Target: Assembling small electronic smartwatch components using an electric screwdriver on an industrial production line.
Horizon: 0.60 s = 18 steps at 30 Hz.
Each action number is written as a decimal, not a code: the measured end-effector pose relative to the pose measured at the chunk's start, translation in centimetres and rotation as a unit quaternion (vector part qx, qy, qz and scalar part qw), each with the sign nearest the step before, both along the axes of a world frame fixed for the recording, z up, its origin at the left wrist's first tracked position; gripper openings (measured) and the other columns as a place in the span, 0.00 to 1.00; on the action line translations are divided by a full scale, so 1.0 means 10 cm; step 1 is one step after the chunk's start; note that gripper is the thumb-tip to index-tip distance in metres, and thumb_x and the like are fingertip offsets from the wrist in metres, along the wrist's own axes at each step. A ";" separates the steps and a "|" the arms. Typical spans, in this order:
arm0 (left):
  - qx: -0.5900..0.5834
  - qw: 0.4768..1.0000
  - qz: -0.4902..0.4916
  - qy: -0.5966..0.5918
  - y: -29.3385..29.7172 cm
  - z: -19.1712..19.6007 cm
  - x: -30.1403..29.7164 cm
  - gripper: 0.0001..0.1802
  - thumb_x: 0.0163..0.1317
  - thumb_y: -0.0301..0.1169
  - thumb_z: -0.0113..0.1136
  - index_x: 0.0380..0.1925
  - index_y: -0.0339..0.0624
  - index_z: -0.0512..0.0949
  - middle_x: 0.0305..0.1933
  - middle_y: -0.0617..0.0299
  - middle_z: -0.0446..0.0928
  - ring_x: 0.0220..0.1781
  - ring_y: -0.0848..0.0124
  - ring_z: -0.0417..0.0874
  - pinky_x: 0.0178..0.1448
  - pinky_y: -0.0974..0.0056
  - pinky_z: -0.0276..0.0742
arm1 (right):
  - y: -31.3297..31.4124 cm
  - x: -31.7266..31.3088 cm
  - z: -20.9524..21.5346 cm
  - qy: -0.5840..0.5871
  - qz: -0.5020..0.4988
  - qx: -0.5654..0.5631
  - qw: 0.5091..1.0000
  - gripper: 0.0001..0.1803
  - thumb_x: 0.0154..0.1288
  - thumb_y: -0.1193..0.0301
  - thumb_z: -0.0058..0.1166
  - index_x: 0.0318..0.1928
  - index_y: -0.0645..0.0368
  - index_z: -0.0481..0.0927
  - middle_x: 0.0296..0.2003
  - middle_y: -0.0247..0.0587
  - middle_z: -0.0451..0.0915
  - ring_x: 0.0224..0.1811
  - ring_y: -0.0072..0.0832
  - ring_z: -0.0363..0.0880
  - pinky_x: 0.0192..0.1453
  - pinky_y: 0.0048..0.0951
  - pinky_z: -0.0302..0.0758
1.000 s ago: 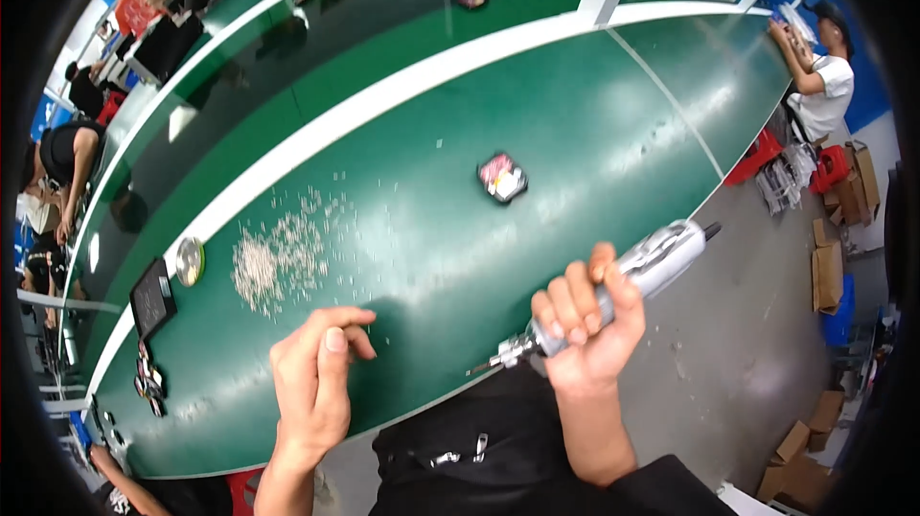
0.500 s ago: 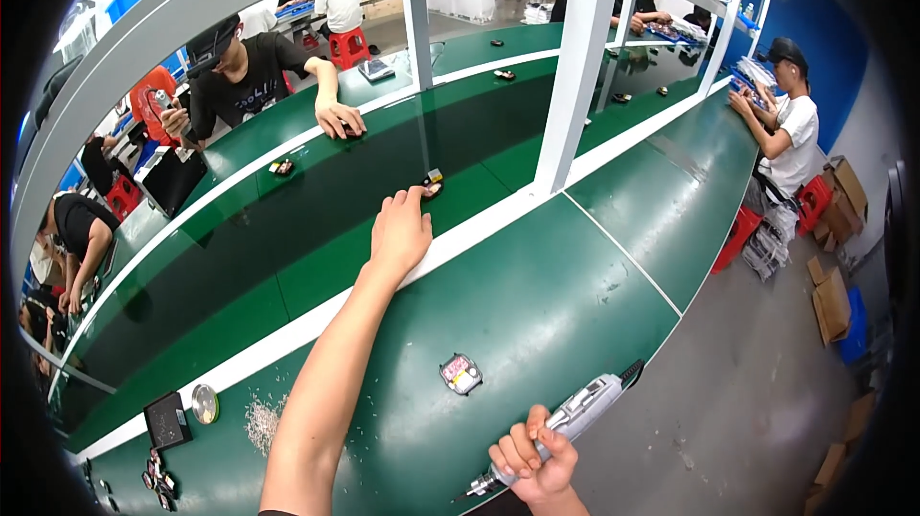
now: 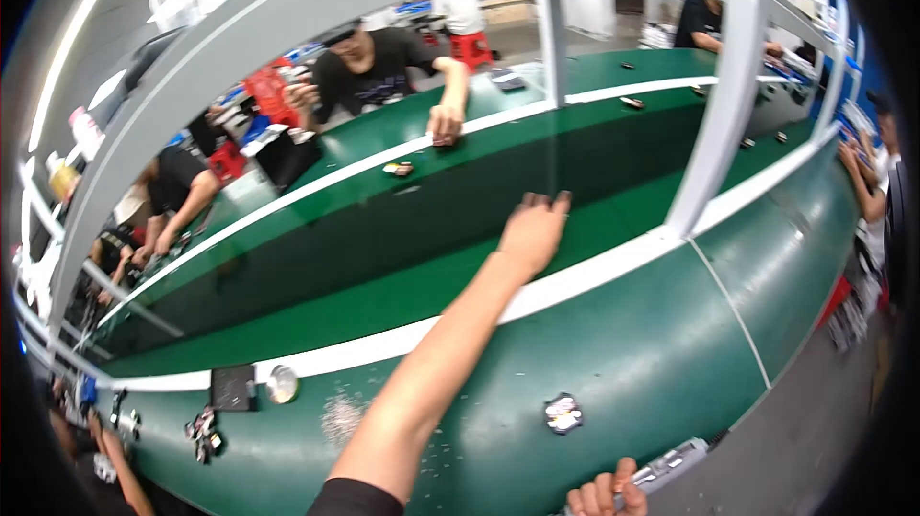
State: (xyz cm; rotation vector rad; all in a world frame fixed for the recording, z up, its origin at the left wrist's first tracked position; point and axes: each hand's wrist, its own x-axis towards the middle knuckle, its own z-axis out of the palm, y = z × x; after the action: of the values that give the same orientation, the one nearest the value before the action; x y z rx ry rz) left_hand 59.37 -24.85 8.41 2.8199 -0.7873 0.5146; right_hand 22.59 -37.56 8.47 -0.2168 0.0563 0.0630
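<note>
My left hand [image 3: 533, 236] reaches out over the dark green belt [image 3: 422, 272], its fingertips bent downward and slightly blurred. Whatever lies in or under those fingers is hidden. At the lower edge my right hand [image 3: 606, 495] is wrapped round a grey electric screwdriver [image 3: 675, 462]; its tip is out of view. On the green worktop [image 3: 632, 353], a small open watch-like unit [image 3: 563, 413] lies between my two arms. Left of my forearm is a scatter of tiny pale screws or bits [image 3: 341, 418].
A black tray [image 3: 233, 389], a round tin [image 3: 282, 384] and a pile of small dark parts [image 3: 203, 435] stand at the left. A white post [image 3: 714, 94] rises beyond the belt's near rail. Across the belt, a co-worker's hand [image 3: 447, 123] touches a small unit; another unit [image 3: 398, 169] lies nearby.
The view has swung left, so the scene sits further right. The small unit seen at my left fingertips on the belt no longer shows. My right hand still grips the screwdriver, now lower in view.
</note>
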 end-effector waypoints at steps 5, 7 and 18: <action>-0.105 0.989 -0.104 0.000 0.39 0.06 -1.00 0.28 0.51 0.15 0.48 0.56 0.27 0.66 0.50 0.47 0.71 0.49 0.53 0.71 0.55 0.57 0.72 | -0.04 -0.11 -0.03 -0.028 -0.026 -0.011 0.999 0.07 0.66 0.68 0.49 0.34 0.54 0.66 0.16 0.29 0.57 0.14 0.19 0.53 0.24 0.24 0.58; -0.077 0.987 -0.121 0.066 0.73 0.29 -1.65 0.27 0.51 0.16 0.50 0.56 0.26 0.66 0.51 0.49 0.70 0.48 0.54 0.71 0.55 0.57 0.72 | -0.05 -0.15 -0.04 -0.023 -0.017 -0.017 0.999 0.07 0.66 0.68 0.48 0.34 0.55 0.66 0.16 0.28 0.57 0.14 0.18 0.53 0.24 0.23 0.58; -0.047 0.976 -0.209 0.037 0.84 -0.05 -3.73 0.29 0.53 0.25 0.52 0.56 0.20 0.65 0.61 0.39 0.67 0.54 0.58 0.72 0.54 0.63 0.76 | 0.08 -0.38 0.02 0.032 -0.048 -0.064 0.996 0.06 0.67 0.70 0.47 0.33 0.58 0.69 0.15 0.26 0.55 0.15 0.16 0.50 0.22 0.20 0.54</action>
State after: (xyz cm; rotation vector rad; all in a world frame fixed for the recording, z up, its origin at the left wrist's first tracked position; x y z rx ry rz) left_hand 22.09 -16.46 7.87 2.4685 -1.2600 0.3647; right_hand 18.79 -36.72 8.64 -0.3407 0.1356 -0.0304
